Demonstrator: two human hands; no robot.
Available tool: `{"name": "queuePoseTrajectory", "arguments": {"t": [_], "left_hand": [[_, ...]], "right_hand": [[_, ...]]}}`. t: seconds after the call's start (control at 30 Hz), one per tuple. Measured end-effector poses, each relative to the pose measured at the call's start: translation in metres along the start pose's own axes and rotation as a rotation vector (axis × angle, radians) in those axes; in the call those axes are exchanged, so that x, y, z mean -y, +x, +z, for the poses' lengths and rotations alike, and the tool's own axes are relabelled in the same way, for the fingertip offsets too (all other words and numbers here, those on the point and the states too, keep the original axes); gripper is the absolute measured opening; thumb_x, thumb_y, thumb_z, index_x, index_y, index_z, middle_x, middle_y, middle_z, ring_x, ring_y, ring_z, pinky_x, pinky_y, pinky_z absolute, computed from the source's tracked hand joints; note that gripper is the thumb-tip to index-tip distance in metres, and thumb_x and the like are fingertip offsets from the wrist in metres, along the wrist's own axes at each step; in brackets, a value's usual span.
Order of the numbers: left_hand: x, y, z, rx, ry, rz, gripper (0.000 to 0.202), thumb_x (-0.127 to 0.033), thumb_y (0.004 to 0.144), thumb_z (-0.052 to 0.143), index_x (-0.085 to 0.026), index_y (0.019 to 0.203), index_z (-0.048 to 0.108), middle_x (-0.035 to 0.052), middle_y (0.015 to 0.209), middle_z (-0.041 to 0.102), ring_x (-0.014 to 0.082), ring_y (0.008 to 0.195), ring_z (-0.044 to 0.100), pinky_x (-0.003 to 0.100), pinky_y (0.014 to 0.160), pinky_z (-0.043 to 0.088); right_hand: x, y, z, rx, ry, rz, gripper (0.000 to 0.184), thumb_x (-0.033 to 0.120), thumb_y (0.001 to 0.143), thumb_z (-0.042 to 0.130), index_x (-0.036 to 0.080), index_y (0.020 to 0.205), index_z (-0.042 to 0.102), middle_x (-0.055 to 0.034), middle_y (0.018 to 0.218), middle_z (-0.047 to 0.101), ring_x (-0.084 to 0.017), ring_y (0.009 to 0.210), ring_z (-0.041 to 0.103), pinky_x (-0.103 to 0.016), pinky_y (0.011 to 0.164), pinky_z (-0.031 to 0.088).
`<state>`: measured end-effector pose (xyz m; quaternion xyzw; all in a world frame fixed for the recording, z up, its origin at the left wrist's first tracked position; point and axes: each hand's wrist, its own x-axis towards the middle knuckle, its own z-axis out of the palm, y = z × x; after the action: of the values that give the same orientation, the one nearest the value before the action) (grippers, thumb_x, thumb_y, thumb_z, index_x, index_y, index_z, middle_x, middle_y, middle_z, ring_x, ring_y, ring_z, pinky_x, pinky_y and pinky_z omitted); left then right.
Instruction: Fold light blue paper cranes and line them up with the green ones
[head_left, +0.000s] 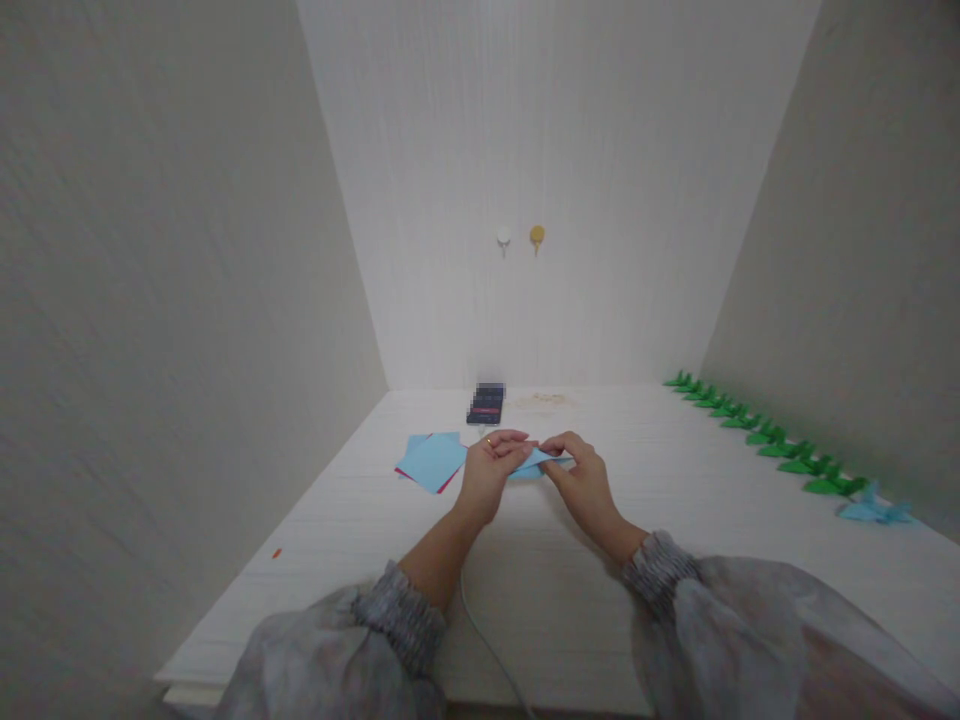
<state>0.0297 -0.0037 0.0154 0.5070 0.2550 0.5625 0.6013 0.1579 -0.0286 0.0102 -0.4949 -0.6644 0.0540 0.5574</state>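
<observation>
Between my two hands is a partly folded piece of light blue origami paper [531, 464], held just above the table. My left hand [491, 470], with a ring on one finger, pinches its left side. On the other side my right hand [581, 475] grips the right edge between thumb and fingers. My fingers cover parts of the paper, so its full shape is hidden. Just left of my left hand lies a small stack of square paper sheets [433, 462], light blue on top with red edges showing beneath.
A phone [486, 404] lies near the back wall, and a pale cable [484, 635] runs under my hands to the front edge. Green folded paper cranes [765, 436] line the right wall, with a light blue one [874, 507] nearest me. An orange scrap [277, 553] lies left.
</observation>
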Motion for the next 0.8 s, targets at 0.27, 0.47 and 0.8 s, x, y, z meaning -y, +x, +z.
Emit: {"name": "queuePoseTrajectory", "arguments": {"t": [0.27, 0.47, 0.8], "left_hand": [[-0.0001, 0.0017, -0.0014, -0.056, 0.020, 0.055, 0.026, -0.025, 0.058, 0.065, -0.012, 0.079, 0.056, 0.0090, 0.081, 0.065, 0.0161, 0.075, 0.059, 0.030, 0.075, 0.042], [0.0009, 0.0030, -0.0028, -0.053, 0.032, 0.054, 0.026, -0.025, 0.058, 0.064, -0.012, 0.079, 0.056, 0.0085, 0.082, 0.065, 0.0155, 0.074, 0.059, 0.030, 0.073, 0.043], [0.0038, 0.0019, -0.0041, 0.013, 0.004, 0.012, 0.038, -0.019, 0.052, 0.068, -0.013, 0.087, 0.053, 0.0086, 0.086, 0.064, 0.0163, 0.078, 0.059, 0.032, 0.076, 0.042]], "right_hand": [[0.0053, -0.0013, -0.0026, 0.079, 0.128, 0.011, 0.014, 0.027, 0.071, 0.051, 0.018, 0.080, 0.057, -0.0035, 0.079, 0.059, -0.017, 0.078, 0.053, -0.030, 0.075, 0.038], [0.0034, -0.0012, -0.0029, 0.081, 0.170, 0.012, 0.018, 0.024, 0.074, 0.046, 0.019, 0.087, 0.057, -0.0040, 0.084, 0.059, -0.016, 0.081, 0.053, -0.030, 0.076, 0.039], [-0.0010, -0.0011, -0.0008, 0.031, 0.297, 0.109, 0.019, 0.023, 0.073, 0.045, 0.019, 0.082, 0.062, -0.0036, 0.080, 0.061, -0.017, 0.077, 0.054, -0.029, 0.071, 0.040]]}}
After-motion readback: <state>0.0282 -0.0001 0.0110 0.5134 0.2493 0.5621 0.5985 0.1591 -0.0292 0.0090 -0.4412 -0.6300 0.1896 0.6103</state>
